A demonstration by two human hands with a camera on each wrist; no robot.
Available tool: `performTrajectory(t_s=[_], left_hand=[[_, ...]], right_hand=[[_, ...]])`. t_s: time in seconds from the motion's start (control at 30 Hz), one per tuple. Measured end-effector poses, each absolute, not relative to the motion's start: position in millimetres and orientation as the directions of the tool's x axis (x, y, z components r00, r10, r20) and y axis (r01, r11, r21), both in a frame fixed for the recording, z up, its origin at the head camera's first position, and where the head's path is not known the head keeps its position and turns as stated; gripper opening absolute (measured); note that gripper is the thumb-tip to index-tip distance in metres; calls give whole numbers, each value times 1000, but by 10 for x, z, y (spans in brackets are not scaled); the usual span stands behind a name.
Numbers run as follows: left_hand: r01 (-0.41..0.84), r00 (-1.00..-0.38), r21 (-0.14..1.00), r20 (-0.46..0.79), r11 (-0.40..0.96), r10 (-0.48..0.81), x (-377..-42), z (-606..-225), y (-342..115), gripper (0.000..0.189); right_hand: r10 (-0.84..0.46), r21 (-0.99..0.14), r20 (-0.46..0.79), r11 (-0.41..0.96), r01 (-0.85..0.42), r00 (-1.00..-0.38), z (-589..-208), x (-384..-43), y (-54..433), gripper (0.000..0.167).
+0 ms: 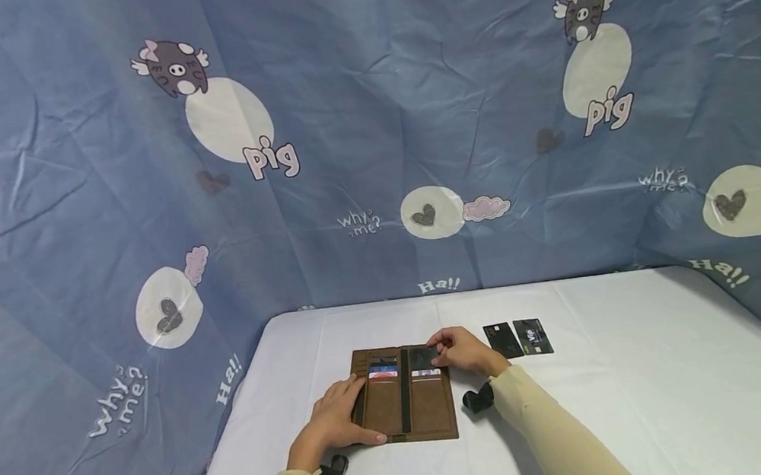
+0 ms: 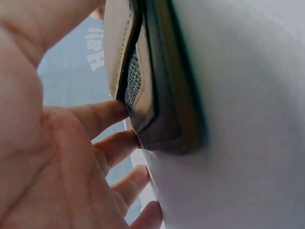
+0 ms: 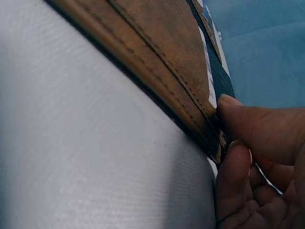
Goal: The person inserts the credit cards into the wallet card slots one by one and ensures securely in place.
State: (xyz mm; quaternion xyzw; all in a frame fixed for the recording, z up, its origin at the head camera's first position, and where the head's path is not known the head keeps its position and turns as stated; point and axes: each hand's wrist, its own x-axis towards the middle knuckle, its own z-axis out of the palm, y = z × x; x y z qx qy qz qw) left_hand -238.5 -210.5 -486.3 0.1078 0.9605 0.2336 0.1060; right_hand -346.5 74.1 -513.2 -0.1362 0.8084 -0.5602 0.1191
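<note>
A brown wallet (image 1: 430, 408) lies open on the table, with cards in the slots of both halves. My left hand (image 1: 334, 416) rests along its left side, thumb at the bottom edge. In the left wrist view, extended fingers (image 2: 116, 143) touch the wallet's edge. At the top of the right half, my right hand (image 1: 459, 351) pinches a dark card (image 1: 421, 358) between thumb and fingers. That dark card (image 3: 222, 81) stands behind a white-edged card (image 3: 208, 71) in the right wrist view, its lower part hidden by the slot.
Two black cards, one plain (image 1: 503, 340) and one marked VIP (image 1: 532, 336), lie on the white table (image 1: 616, 398) to the right of the wallet. A blue patterned cloth (image 1: 370, 131) hangs behind the table and at its sides.
</note>
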Motion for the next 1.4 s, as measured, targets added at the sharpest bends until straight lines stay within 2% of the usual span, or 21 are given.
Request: performTrajectory(t_s=[0.67, 1.0, 1.4], left_hand=[[153, -957, 470, -148, 869, 248, -2420, -4883, -2138, 114], [174, -957, 450, -133, 876, 259, -2464, -4858, -2143, 113], [174, -954, 461, -142, 870, 266, -2438, -4917, -2126, 114]], right_hand=[[-409, -929, -39, 350, -117, -912, -5089, -3487, 711, 26], [-395, -937, -44, 336, -99, -918, -5094, -3505, 730, 25], [-477, -948, -76, 306, -84, -876, -5153, -3448, 804, 34]])
